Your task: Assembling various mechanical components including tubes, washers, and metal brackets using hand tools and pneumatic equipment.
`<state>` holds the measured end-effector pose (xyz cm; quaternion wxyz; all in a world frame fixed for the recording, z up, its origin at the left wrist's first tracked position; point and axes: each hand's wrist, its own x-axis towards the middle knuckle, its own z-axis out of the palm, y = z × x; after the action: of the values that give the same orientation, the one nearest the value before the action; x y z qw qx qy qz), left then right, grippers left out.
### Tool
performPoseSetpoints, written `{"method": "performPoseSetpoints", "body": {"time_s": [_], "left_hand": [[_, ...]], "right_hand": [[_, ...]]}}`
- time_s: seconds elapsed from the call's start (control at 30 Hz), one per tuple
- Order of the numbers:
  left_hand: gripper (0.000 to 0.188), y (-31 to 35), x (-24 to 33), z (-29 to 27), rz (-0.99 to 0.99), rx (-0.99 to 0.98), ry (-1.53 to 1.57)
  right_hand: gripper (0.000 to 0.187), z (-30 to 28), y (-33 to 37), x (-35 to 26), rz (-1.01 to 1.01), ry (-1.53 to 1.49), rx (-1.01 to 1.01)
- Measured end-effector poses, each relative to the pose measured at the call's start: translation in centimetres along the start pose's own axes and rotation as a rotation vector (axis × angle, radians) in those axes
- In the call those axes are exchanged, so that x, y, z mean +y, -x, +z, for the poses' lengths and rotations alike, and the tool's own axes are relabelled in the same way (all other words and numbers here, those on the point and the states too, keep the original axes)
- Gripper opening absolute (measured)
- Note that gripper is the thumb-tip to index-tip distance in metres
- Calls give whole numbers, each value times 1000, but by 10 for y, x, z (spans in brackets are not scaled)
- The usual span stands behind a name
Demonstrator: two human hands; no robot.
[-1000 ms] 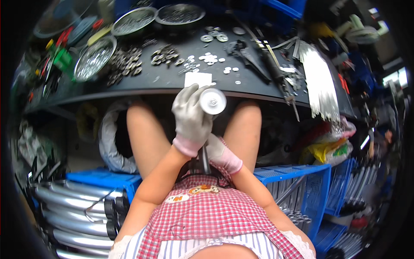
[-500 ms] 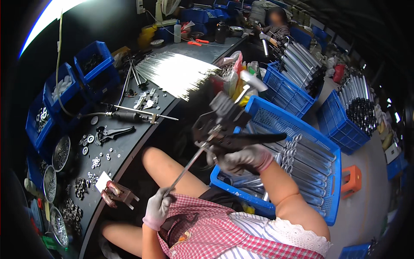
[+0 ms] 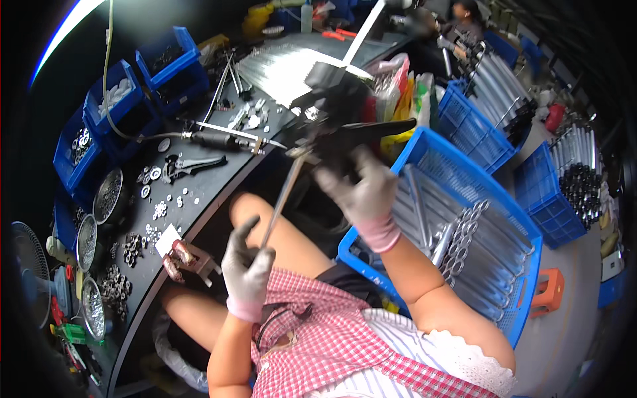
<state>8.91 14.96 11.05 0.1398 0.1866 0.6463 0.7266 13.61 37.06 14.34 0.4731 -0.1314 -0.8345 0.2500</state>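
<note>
A black lever-handled assembly (image 3: 332,109), like a caulking gun handle, hangs blurred over the gap between bench and blue crate. A thin metal rod (image 3: 286,192) slants from it down toward my left hand; a pale bar (image 3: 366,32) rises from its top. My right hand (image 3: 365,196), gloved, is under the assembly, its fingers reaching up to the black body; their tips are partly hidden. My left hand (image 3: 247,275), gloved, is beside the rod's lower end. Its index finger points up, apart from the thumb, which is near the rod's tip.
A blue crate (image 3: 424,139) of metal tubes stands at my right, with an orange stool (image 3: 547,292) beyond. On the dark bench (image 3: 215,189) lie another black handle (image 3: 192,162), washers, nuts, bowls and a pile of bright rods (image 3: 279,66). A person (image 3: 458,30) sits at the far right.
The black assembly has risen and shifted slightly left. My right hand has moved up and its fingers have spread. My left hand has loosened from the rod, and the whole view has shifted.
</note>
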Motion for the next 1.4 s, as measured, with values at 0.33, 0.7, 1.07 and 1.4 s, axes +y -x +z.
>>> {"method": "performPoseSetpoints", "body": {"time_s": [0.33,0.7,1.07,1.4], "left_hand": [[13,-7,-19,-41,-235,266,-174],[40,23,-21,-105,-152,333,-429],[30,25,-16,-105,-116,236,-148],[24,46,-30,-95,-119,217,-258]], "right_hand": [[38,-11,117,158,91,217,-206],[96,-86,235,296,296,533,-1658],[66,-107,28,222,646,-748,479],[73,54,-214,76,362,-1424,586]]}}
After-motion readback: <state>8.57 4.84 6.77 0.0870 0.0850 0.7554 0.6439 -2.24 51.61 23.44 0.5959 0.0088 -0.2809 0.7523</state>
